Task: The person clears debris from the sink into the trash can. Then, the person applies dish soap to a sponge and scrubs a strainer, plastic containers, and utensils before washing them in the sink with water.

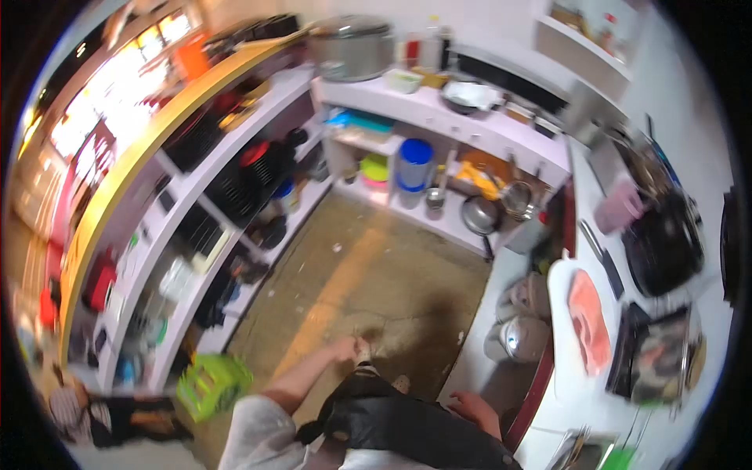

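Observation:
My left hand [348, 348] hangs low in front of my body, beside the black apron [407, 419]; its fingers are small and blurred, and I cannot make out whether they hold anything. On the other side of the apron, near the edge of the right counter, my right hand [468, 407] has its fingers spread with nothing in them. The closest counter things on that side are a white cutting board [564, 313] with a slab of pink meat [587, 321] on it, and a knife [603, 258] lying just beyond.
A green crate [215, 384] stands on the floor [360, 266] at the left, near another person [110, 415]. Shelves [188, 188] line the left side. Metal pots [521, 337] sit below the right counter. A large steel pot [352, 47] stands at the back.

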{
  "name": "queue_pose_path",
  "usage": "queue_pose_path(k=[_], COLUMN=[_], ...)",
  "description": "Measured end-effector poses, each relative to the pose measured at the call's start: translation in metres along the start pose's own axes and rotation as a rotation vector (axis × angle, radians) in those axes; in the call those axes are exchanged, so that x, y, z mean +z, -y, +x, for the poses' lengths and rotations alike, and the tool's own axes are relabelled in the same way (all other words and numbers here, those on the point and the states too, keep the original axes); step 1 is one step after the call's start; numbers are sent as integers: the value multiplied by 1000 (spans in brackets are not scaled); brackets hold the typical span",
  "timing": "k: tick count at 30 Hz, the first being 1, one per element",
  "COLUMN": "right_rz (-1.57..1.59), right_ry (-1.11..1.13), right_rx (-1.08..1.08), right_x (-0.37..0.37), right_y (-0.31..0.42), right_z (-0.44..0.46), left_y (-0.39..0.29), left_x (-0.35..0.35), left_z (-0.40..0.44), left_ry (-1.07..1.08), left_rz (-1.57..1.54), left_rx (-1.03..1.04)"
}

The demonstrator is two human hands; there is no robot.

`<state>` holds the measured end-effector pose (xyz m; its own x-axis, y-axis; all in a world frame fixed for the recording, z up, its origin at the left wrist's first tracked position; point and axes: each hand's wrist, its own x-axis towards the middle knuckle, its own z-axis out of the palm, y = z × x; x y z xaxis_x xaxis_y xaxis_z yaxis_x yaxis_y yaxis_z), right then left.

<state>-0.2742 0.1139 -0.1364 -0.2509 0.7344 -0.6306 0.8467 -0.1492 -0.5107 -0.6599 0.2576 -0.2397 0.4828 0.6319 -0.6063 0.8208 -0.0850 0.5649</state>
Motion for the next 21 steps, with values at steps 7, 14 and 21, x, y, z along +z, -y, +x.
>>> queue_pose_path(k=[7, 14, 21], right_rz=[43, 563, 803], right_ry=[-190, -448, -325], right_rx=[-10, 148, 663], right_x=[-31, -24, 32], right_y=[27, 18, 1], right_z=[67, 184, 209], left_y=[24, 249, 282], left_x=[-41, -122, -200], left_z=[6, 27, 32], left_ry=[55, -42, 118], left_rz=[100, 179, 77], left_rx=[119, -209, -354])
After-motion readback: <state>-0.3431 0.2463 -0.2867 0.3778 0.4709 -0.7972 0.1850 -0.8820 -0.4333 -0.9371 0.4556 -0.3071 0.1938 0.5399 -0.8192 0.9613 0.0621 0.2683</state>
